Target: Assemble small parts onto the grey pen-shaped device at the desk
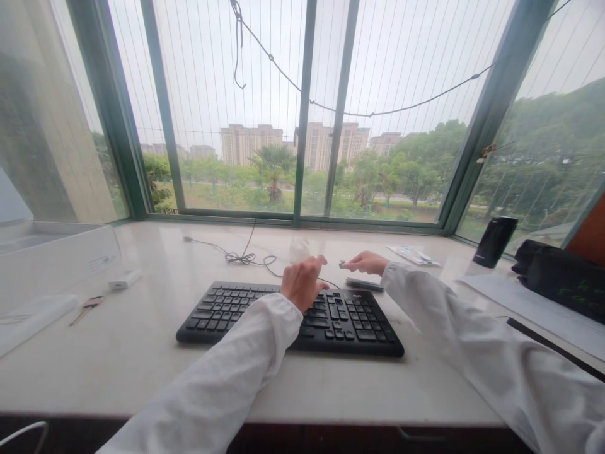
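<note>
A black keyboard [363,337] lies flat on the white counter. Over its upper middle is my left hand [302,284], thumb and fingers apart, hiding some of the keys. Whether those fingers touch the keys I cannot tell. Just beyond the keyboard's far right part, my right hand [367,261] pinches a small grey piece [342,264] at its fingertips; it is too small to name. Below that hand a dark pen-like tool [363,285] rests behind the keyboard. The keyboard's cable [243,258] lies loosely coiled behind it.
On the left are a pink-headed key [92,302], a small white block [125,280] and a white box [61,252]. At right stand a black cylinder [495,242], a black cloth bag [560,277] and papers [543,309]. A flat packet [413,255] lies near the window.
</note>
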### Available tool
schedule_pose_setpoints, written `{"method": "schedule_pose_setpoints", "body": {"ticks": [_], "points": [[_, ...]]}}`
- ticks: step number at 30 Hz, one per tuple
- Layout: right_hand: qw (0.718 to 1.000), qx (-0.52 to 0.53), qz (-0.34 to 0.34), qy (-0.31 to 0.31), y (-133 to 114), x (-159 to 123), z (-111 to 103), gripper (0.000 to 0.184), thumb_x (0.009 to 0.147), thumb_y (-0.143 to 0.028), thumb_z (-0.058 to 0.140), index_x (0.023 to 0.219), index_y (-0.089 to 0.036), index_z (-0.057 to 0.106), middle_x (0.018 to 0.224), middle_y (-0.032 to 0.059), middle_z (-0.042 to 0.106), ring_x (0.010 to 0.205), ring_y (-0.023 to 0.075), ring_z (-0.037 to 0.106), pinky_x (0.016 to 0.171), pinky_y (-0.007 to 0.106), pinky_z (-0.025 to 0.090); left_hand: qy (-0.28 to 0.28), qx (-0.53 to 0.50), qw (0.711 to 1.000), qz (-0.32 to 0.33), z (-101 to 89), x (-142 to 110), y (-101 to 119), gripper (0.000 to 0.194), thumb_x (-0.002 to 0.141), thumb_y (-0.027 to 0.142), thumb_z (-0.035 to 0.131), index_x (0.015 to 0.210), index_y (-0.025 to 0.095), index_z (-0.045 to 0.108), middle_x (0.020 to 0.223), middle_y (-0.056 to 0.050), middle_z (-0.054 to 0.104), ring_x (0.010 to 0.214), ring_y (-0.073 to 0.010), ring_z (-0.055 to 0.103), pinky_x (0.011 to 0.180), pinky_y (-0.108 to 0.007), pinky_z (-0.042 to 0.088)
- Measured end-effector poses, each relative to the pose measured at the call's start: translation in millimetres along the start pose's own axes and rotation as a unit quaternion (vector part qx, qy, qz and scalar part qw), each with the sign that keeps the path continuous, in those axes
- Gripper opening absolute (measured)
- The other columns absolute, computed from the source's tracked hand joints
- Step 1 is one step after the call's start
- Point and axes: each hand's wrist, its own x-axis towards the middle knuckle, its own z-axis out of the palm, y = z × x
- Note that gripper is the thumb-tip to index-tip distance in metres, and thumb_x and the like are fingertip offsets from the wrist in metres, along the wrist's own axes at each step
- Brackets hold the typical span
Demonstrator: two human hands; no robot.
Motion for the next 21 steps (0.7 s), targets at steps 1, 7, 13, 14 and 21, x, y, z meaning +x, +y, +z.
{"method": "schedule_pose_setpoints", "body": {"ticks": [1, 7, 13, 14, 21], "points": [[1.000, -0.012, 0.019, 0.005, 6, 7, -5, 0.055, 0.064, -0.065, 0.067, 0.090, -0.017, 0.075, 0.092, 0.0105, 0.069, 0.072, 0.0164, 0.053, 0.051, 0.024, 0.035, -0.006, 0.002, 1.000, 0.001, 0.8, 0, -1, 0.048, 0.072, 0.041, 0.076, 0.112, 0.030, 0.054, 0.102, 0.002, 0.068, 0.088, -0.0185, 0.066, 0.068, -0.026, 0.042], [0.993, -0.063, 0.097, -0.004, 24, 32, -11, 0.052, 0.069, -0.063, 0.064, 0.084, -0.015, 0.074, 0.078, 0.0112, 0.067, 0.072, 0.0206, 0.058, 0.056, 0.028, 0.042, -0.026, 0.004, 1.000, 0.007, 0.7, 0, 1, 0.037, 0.076, 0.038, 0.073, 0.108, 0.030, 0.055, 0.094, 0.003, 0.070, 0.085, -0.0193, 0.066, 0.071, -0.028, 0.045], [0.988, -0.097, 0.120, -0.016, 24, 52, -5, 0.044, 0.069, -0.060, 0.067, 0.069, -0.015, 0.069, 0.061, 0.0050, 0.058, 0.067, 0.0191, 0.056, 0.062, 0.031, 0.044, -0.036, 0.001, 0.999, -0.004, -2.9, -1, 3, 0.030, 0.080, 0.036, 0.069, 0.106, 0.028, 0.058, 0.093, 0.000, 0.070, 0.087, -0.0199, 0.066, 0.075, -0.029, 0.045], [0.988, -0.097, 0.121, -0.019, 24, 54, -4, 0.044, 0.069, -0.060, 0.067, 0.067, -0.016, 0.068, 0.061, 0.0043, 0.057, 0.065, 0.0182, 0.055, 0.062, 0.031, 0.045, -0.035, 0.005, 0.999, -0.002, -2.9, -1, 3, 0.029, 0.080, 0.037, 0.068, 0.106, 0.028, 0.058, 0.094, 0.000, 0.070, 0.087, -0.0203, 0.066, 0.074, -0.029, 0.045], [0.989, -0.077, 0.123, -0.032, 25, 61, 0, 0.042, 0.074, -0.055, 0.067, 0.062, -0.015, 0.061, 0.058, -0.0002, 0.054, 0.054, 0.0110, 0.047, 0.058, 0.026, 0.043, -0.035, 0.025, 0.999, 0.000, -3.6, -2, 4, 0.028, 0.084, 0.040, 0.063, 0.108, 0.027, 0.057, 0.094, -0.002, 0.070, 0.087, -0.0208, 0.066, 0.073, -0.029, 0.045]]}}
